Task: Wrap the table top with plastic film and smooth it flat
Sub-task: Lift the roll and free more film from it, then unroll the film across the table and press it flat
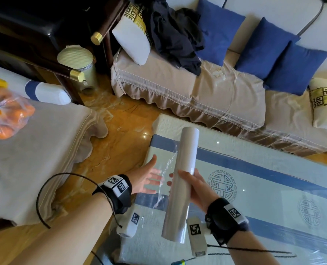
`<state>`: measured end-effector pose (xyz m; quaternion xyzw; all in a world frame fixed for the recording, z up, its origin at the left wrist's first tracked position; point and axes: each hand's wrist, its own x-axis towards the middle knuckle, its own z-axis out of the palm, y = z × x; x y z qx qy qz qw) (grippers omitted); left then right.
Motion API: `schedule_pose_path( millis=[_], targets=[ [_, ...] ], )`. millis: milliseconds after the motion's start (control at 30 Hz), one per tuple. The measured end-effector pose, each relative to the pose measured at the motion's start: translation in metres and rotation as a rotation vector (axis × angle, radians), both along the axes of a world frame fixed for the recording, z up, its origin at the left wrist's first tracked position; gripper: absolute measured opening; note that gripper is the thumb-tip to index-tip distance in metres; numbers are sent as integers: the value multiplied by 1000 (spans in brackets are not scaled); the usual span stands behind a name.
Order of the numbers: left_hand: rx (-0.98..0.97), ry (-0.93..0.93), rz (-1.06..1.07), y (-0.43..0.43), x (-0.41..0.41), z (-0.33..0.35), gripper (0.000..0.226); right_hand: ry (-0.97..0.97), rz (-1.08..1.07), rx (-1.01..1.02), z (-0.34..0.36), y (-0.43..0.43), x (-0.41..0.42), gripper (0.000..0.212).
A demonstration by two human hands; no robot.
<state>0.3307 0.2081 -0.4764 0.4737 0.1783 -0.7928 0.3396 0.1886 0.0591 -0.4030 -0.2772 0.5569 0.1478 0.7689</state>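
Nearest the camera, two black wristbands are seen, one on each forearm: left [118, 190], right [228, 215]. One roll of plastic film [187, 150] is held above the near left corner of the table [263, 165], tilted with its far end raised. It is gripped about halfway along by the right hand [196, 188], with the fingers curled round it. A loose sheet of film [165, 169] is drawn from the roll toward the left hand [149, 178], which is spread wide with straight fingers just beside the sheet — whether the sheet is touched cannot be told. The table is covered by a pale cloth with blue bands and two round emblems [222, 185], and a glossy layer of film already lies over it. To the left, one bag of oranges [4, 115] rests on a grey seat. Beyond the wooden floor, one sofa [178, 87] is seen — three blue cushions [219, 29], two gold-patterned pillows [325, 104] and one black garment [176, 35] lie on it.
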Motion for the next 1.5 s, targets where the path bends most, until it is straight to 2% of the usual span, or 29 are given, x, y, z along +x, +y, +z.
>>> schedule_pose_path(
  millis=[67, 133, 300, 400, 533, 667, 800, 1000, 1167, 1333, 1500],
  targets=[
    [-33, 23, 29, -15, -3, 2, 87, -14, 82, 7, -1, 6, -5, 71],
    [-61, -32, 8, -27, -11, 4, 79, -73, 162, 13, -2, 12, -11, 70],
    [-151, -403, 35, -32, -17, 6, 30, -22, 138, -61, -4, 9, -13, 72],
    [-185, -601, 20, -33, -6, 13, 27, -31, 110, -64, 1, -2, -5, 64],
    [-171, -774, 93, -52, 8, 28, 16, -60, 27, -22, 14, -11, 23, 57],
    [-188, -1043, 80, -67, 34, 40, 24, -112, 15, -82, 31, -19, 53, 72],
    [-236, -1077, 30, -82, 46, 46, 28, 0, 135, -230, 44, -45, 59, 81],
    [-284, -1235, -44, -101, 58, 60, 31, 49, 230, -351, 62, -61, 69, 61],
    [-299, -1310, -93, -113, 56, 66, 33, 166, 342, -578, 68, -67, 76, 61],
    [-237, -1332, -95, -126, 43, 64, 27, 181, 445, -845, 70, -67, 74, 56],
    [-249, -1368, -73, -129, 37, 63, 35, 226, 499, -904, 77, -65, 72, 61]
  ],
)
